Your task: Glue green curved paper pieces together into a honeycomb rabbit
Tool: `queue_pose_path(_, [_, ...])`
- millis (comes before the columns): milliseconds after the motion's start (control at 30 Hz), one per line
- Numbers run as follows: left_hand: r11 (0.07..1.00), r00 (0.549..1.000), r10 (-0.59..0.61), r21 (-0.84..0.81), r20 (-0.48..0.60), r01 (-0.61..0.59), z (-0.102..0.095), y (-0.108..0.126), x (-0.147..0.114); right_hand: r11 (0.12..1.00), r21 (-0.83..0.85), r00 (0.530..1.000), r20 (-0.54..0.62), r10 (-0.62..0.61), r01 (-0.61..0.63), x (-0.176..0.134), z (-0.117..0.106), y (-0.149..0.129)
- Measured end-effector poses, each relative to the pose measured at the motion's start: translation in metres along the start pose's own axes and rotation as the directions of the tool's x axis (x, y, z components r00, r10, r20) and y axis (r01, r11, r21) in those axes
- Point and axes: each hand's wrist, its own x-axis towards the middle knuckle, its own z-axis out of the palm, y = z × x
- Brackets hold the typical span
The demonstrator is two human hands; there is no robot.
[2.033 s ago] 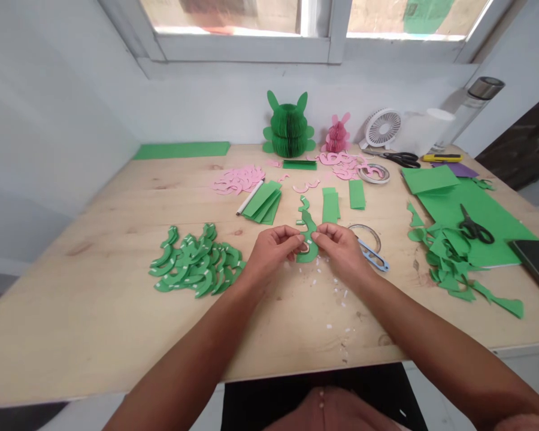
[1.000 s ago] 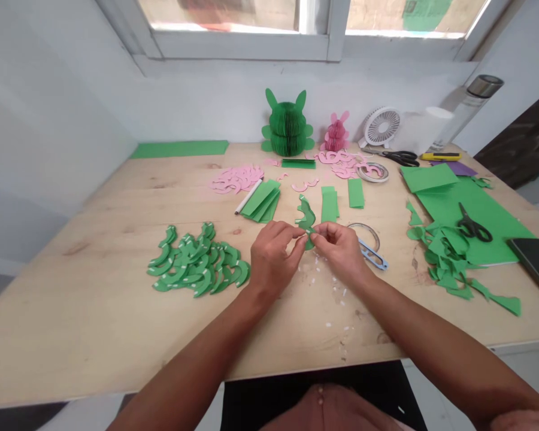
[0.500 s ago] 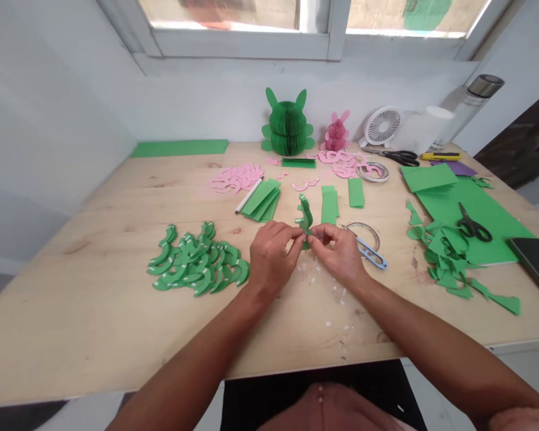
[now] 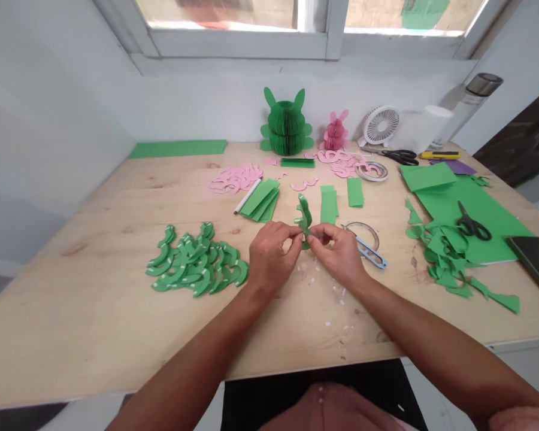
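Between my two hands stands a wavy green paper cutout (image 4: 305, 214) with small pale tabs on its edge. My left hand (image 4: 273, 248) pinches its lower part from the left, thumb and forefinger together. From the other side my right hand (image 4: 336, 248) pinches the same piece, and the fingertips of both hands almost meet. The cutout's bottom is partly hidden by the fingers. A heap of curved green paper cutouts (image 4: 197, 260) with white tabs lies left of my left hand. Beside my right hand rest a light-blue cutter (image 4: 372, 252) and a roll of tape (image 4: 363, 227).
Folded green papers (image 4: 261, 200) and a white pen (image 4: 248, 196) lie beyond my hands, near pink cutouts (image 4: 237, 178). Green and pink paper figures (image 4: 287, 129) stand by the wall. On the right are black scissors (image 4: 474, 226), green scraps (image 4: 447, 251) and a phone (image 4: 534, 263).
The view has shifted very slightly. Both hands keep their pinch on the green paper cutout in nearly the same place.
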Motion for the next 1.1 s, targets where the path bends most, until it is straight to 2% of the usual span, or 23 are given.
queue_pose_path(233, [0.998,0.998,-0.053,-0.024,0.023,0.053,0.0,0.0,0.001,0.999,0.025,0.999,0.011,0.044,-0.045,0.0,0.0,0.001])
queue_pose_path(367, [0.992,0.993,-0.116,-0.05,0.033,0.118,-0.001,0.002,0.001,0.982,0.122,0.99,0.037,0.139,-0.143,0.002,0.001,0.001])
queue_pose_path(500, [0.976,0.98,-0.198,-0.081,0.025,0.2,-0.005,0.005,0.003,0.908,0.298,0.956,0.083,0.281,-0.293,0.004,0.002,0.001])
queue_pose_path(633, [0.965,0.969,-0.248,-0.084,0.012,0.248,-0.007,0.005,0.006,0.834,0.39,0.918,0.1,0.383,-0.39,0.006,0.001,0.0])
queue_pose_path(900, [0.936,0.931,-0.338,-0.049,0.14,0.348,-0.006,-0.002,0.008,0.754,0.513,0.904,0.125,0.408,-0.411,0.006,0.001,0.003])
queue_pose_path(1100, [0.838,0.874,-0.44,-0.253,0.207,0.483,-0.004,-0.007,0.008,0.743,0.537,0.91,0.136,0.391,-0.4,0.006,0.002,0.003])
